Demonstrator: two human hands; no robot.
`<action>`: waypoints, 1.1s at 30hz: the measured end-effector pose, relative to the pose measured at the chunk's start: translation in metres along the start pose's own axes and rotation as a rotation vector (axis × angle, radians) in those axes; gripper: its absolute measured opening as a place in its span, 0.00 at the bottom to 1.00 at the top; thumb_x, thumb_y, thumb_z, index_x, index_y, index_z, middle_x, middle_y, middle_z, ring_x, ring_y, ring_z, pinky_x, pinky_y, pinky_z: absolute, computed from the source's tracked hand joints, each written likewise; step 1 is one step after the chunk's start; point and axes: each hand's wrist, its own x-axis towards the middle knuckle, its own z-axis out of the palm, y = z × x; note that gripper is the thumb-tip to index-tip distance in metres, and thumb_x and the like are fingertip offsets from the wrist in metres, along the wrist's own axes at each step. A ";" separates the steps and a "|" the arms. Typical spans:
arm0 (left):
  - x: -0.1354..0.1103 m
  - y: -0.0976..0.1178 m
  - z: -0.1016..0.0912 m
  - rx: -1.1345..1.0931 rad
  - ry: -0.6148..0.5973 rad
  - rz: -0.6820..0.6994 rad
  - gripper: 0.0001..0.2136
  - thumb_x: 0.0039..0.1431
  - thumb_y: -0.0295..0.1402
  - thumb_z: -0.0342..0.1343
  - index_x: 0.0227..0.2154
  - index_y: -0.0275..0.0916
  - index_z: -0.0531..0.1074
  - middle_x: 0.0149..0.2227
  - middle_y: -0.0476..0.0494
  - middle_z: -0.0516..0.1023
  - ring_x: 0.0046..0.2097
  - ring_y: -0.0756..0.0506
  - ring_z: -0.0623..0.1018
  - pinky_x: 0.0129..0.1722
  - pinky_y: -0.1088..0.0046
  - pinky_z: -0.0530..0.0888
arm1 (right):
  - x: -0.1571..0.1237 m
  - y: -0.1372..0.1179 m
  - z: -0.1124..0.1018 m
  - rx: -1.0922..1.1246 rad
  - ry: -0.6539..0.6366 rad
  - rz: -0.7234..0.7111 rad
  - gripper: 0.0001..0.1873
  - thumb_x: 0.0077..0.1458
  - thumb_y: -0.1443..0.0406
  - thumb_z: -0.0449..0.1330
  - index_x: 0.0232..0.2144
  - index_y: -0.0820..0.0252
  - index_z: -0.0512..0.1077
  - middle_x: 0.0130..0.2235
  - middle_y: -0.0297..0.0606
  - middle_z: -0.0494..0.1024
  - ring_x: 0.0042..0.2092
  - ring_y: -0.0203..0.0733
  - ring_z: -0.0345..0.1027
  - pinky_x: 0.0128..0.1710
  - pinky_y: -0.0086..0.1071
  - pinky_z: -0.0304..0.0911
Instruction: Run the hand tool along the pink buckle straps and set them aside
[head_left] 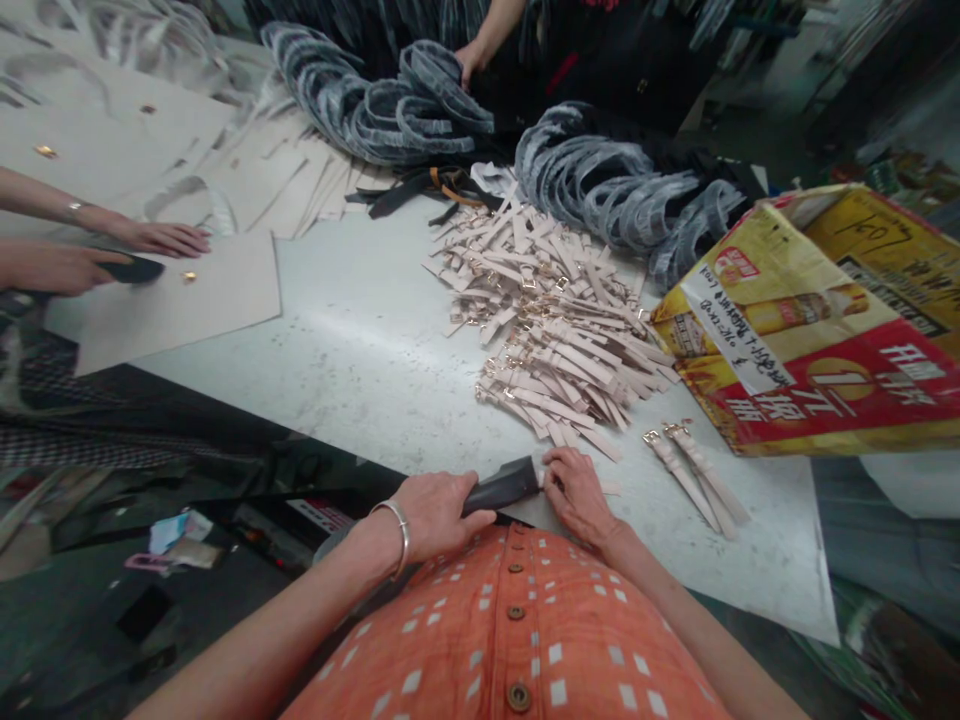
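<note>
My left hand, with a silver bangle at the wrist, is wrapped round a black tool with a flared, flat nozzle like a hair dryer's. The nozzle points right, close to the fingertips of my right hand. Those fingers are pinched on a beige strap, mostly hidden by the hand; one end pokes out on its right side. Further right, a few buckled straps lie side by side on the table. Beyond my hands spreads a large pile of beige buckle straps.
A yellow and red carton stands at the table's right. Bundles of wrapped grey handles lie at the back, where another person's hand reaches in. At left, a co-worker's hands work on a beige panel with a dark tool.
</note>
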 end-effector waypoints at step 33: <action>0.002 0.006 -0.007 -0.001 -0.020 0.034 0.25 0.55 0.54 0.38 0.41 0.40 0.68 0.34 0.37 0.77 0.37 0.36 0.77 0.33 0.63 0.71 | -0.019 0.024 0.005 0.051 0.133 -0.095 0.09 0.52 0.68 0.54 0.38 0.58 0.68 0.36 0.41 0.70 0.41 0.44 0.62 0.41 0.40 0.60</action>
